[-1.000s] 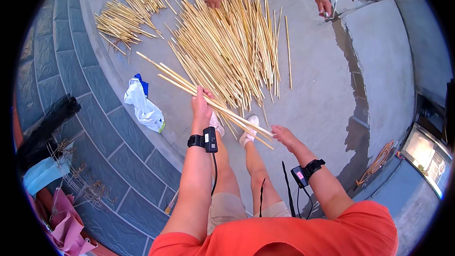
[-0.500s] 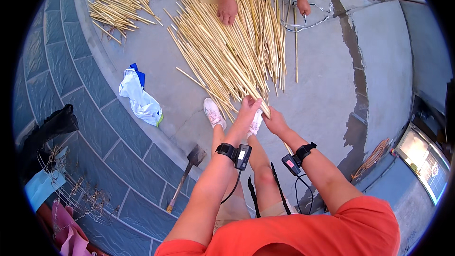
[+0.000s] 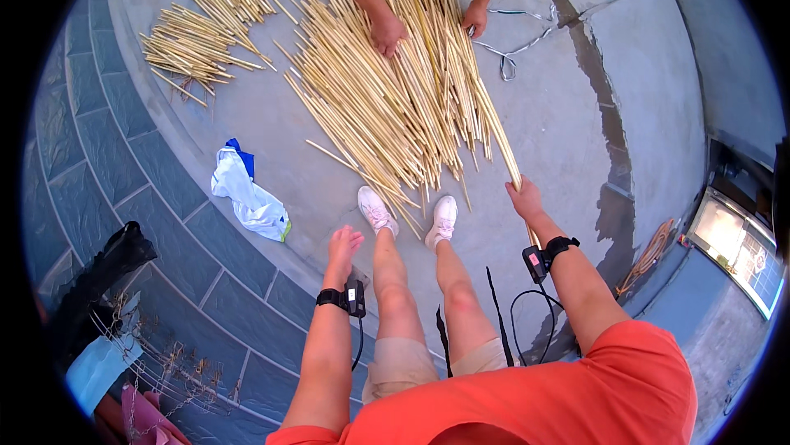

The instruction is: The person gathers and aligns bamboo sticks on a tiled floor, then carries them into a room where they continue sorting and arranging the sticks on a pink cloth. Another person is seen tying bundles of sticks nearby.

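Observation:
A broad pile of long, thin yellow canes lies fanned out on the concrete in front of my feet. My right hand is closed around a few canes at the pile's right side; their lower ends reach back beside my forearm. Over the ground left of my shoes hangs my left hand, its fingers stretched out and holding nothing. Across from me, another person's hand presses on the middle of the pile. That person's other hand is at its right edge, by a pale cord.
Smaller cane bundles lie at the far left. A white and blue cloth rests near the dark tiled strip. Wire and chain clutter sits at the lower left. A coiled hose lies by the right wall.
My left hand has let go of the canes and moved left and nearer. My right hand has swung the canes to the right. The other person's right-side hand has moved onto the pile's edge.

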`<state>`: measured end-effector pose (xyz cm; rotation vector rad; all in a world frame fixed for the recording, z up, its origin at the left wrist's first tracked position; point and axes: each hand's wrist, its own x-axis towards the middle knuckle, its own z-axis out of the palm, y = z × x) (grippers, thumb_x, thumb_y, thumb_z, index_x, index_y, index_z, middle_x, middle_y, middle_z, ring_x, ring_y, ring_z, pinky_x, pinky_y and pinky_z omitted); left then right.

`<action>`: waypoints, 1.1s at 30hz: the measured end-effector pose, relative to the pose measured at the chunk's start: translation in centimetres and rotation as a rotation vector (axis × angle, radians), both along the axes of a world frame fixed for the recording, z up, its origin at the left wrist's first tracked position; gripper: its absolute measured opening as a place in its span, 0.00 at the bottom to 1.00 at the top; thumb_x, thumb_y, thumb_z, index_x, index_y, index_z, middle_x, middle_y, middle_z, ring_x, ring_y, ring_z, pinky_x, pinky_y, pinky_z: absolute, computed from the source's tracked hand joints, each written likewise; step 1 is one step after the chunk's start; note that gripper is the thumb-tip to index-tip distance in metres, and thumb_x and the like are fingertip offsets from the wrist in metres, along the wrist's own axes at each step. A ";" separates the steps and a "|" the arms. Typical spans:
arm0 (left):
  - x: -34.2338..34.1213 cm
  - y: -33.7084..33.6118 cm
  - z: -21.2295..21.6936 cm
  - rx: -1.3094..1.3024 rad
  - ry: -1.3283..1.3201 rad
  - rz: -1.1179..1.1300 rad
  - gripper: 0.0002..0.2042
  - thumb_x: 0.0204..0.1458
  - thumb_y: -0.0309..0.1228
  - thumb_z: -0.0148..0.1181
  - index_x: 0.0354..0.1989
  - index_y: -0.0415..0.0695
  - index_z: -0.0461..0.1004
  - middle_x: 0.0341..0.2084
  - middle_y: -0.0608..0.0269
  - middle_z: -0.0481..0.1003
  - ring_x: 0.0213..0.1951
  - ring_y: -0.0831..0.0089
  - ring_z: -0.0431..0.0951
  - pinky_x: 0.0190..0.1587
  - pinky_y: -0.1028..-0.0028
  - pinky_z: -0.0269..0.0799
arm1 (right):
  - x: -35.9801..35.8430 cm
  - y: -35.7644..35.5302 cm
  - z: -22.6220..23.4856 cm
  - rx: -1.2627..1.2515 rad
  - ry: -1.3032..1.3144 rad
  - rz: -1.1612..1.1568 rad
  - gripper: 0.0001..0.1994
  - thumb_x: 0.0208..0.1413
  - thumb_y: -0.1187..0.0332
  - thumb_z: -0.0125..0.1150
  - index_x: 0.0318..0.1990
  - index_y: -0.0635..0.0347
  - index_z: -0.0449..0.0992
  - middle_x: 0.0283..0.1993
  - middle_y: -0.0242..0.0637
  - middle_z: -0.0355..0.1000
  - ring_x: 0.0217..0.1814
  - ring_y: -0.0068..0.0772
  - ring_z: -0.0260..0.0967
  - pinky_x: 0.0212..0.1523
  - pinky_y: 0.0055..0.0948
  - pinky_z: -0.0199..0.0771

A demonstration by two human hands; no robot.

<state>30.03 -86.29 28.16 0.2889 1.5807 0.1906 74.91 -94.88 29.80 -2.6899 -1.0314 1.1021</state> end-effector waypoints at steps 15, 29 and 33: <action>1.8 0.0 2.8 0.053 -0.077 -0.155 0.16 0.58 0.37 0.48 0.48 0.38 0.65 0.36 0.55 0.75 0.37 0.71 0.76 0.39 0.76 0.70 | -4.4 0.2 2.0 -0.051 0.250 -0.358 0.12 0.52 0.61 0.58 0.31 0.62 0.70 0.17 0.33 0.67 0.14 0.24 0.63 0.16 0.27 0.65; 2.2 -0.6 7.3 0.091 0.167 -0.055 0.16 0.57 0.39 0.48 0.47 0.40 0.65 0.36 0.58 0.74 0.31 0.72 0.76 0.35 0.76 0.70 | 13.0 -3.5 5.5 -0.149 -0.139 0.015 0.17 0.49 0.57 0.57 0.36 0.64 0.75 0.33 0.53 0.73 0.37 0.54 0.72 0.39 0.45 0.72; 6.7 -1.0 6.2 0.130 0.275 -0.074 0.17 0.56 0.39 0.48 0.48 0.41 0.65 0.36 0.59 0.74 0.30 0.74 0.75 0.34 0.76 0.69 | 21.6 -4.6 0.9 -0.138 -0.149 0.028 0.16 0.50 0.57 0.56 0.31 0.64 0.74 0.23 0.47 0.72 0.24 0.46 0.72 0.28 0.41 0.73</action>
